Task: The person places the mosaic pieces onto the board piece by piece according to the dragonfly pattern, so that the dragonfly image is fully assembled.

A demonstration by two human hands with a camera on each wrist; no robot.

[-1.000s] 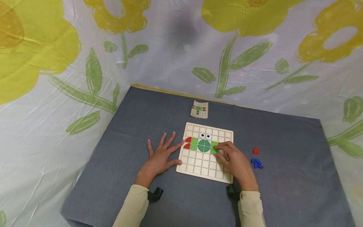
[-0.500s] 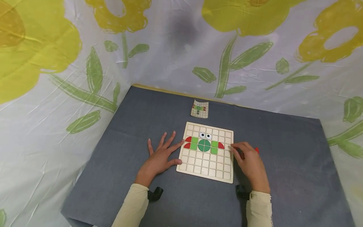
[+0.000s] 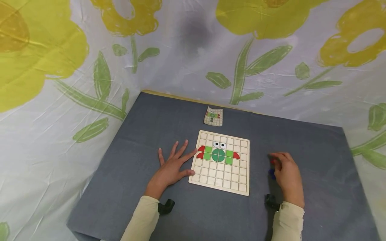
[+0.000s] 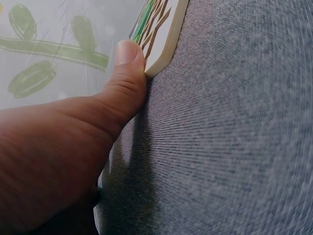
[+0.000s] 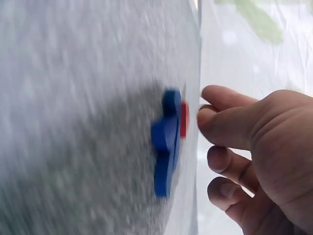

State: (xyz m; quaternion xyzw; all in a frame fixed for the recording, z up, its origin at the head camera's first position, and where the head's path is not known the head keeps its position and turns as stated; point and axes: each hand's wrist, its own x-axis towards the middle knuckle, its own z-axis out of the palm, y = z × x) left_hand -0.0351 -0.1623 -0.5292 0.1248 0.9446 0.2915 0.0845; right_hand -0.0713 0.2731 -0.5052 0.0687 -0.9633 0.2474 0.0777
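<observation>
My left hand (image 3: 169, 169) lies spread at the near-left side of a wooden grid board (image 3: 223, 184), its thumb and index fingertip at the board's edge. In the left wrist view the thumb (image 4: 124, 68) presses on a corner of the board. The board carries two eye discs, a dark green circle (image 3: 218, 155) of quarter pieces, light green squares and red quarter pieces (image 3: 236, 155). To the right, my right hand (image 3: 289, 175) hovers with bent, empty fingers over a loose red piece (image 5: 184, 119). Several blue pieces (image 5: 166, 142) lie beside that red piece, partly covered by the hand in the head view.
A small pattern card (image 3: 213, 116) with a similar figure lies behind the board. The grey table (image 3: 150, 120) meets a flower-print cloth wall at its back edge. Dark wrist mounts (image 3: 166, 207) sit under both sleeves.
My right hand has left the green squares and red quarter on the board's right side and moved right, to the loose red and blue pieces. The left hand stays in place.
</observation>
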